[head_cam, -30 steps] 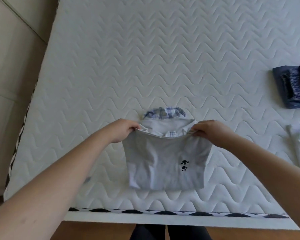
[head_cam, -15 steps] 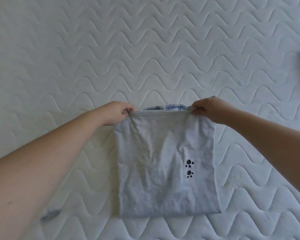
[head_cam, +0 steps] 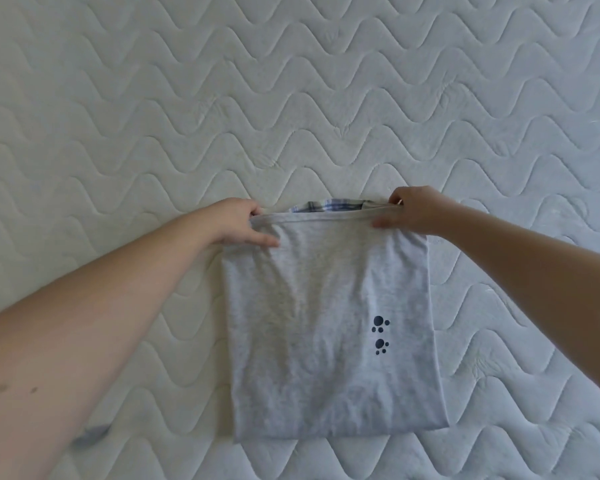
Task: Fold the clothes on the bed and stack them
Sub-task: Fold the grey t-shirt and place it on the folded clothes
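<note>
A light grey shirt [head_cam: 326,327] with two dark paw prints lies folded flat on the white quilted mattress [head_cam: 291,98]. My left hand [head_cam: 241,221] pinches its far left corner at the hem. My right hand [head_cam: 413,211] pinches the far right corner. A blue plaid garment [head_cam: 326,205] peeks out from under the grey shirt's far edge, mostly hidden beneath it.
A small bit of grey-blue fabric [head_cam: 90,435] shows beside my left forearm at the lower left. The quilted mattress fills the rest of the view on all sides.
The grey shirt's top edge has been carried away from me and laid down over the plaid garment. The view has closed in, so the bed edge and the clothes at the right are out of sight.
</note>
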`<state>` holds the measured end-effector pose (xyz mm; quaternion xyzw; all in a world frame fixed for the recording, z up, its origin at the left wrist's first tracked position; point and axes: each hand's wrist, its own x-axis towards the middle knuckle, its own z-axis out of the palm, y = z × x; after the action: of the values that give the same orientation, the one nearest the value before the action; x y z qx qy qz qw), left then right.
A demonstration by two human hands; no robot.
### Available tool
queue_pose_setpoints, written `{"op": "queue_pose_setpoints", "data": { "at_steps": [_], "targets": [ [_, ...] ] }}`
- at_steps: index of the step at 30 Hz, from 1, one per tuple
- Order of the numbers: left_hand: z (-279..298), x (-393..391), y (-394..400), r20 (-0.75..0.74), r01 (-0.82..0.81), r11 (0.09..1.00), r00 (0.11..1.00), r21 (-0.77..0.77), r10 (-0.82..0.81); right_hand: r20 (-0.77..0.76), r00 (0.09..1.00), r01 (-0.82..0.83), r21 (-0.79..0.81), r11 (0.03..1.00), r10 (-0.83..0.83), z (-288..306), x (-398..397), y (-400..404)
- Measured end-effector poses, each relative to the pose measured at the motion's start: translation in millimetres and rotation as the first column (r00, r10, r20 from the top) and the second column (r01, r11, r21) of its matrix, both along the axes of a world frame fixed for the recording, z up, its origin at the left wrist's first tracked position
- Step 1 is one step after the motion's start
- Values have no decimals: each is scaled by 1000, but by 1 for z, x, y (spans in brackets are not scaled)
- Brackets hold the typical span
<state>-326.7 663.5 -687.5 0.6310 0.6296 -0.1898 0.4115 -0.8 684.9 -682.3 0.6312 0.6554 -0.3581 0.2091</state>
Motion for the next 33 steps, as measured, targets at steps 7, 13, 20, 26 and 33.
{"op": "queue_pose_setpoints", "data": {
  "at_steps": [7,13,20,26,33],
  "targets": [
    [0,2,11,-43,124,984,990,-130,-131,-16,988,-154,-145,977,153,6,3,7],
    [6,9,6,-59,170,961,981,-220,-187,-53,992,-119,-148,982,112,7,5,-3],
    [53,5,-7,59,230,964,973,-131,-224,-165,979,-128,-45,991,119,42,18,-16],
    [154,-3,2,43,224,970,972,92,-229,-206,974,-73,110,991,95,130,29,-3],
    [268,2,33,-77,246,818,967,520,-242,-255,961,28,462,886,102,239,32,20]
  ]
}}
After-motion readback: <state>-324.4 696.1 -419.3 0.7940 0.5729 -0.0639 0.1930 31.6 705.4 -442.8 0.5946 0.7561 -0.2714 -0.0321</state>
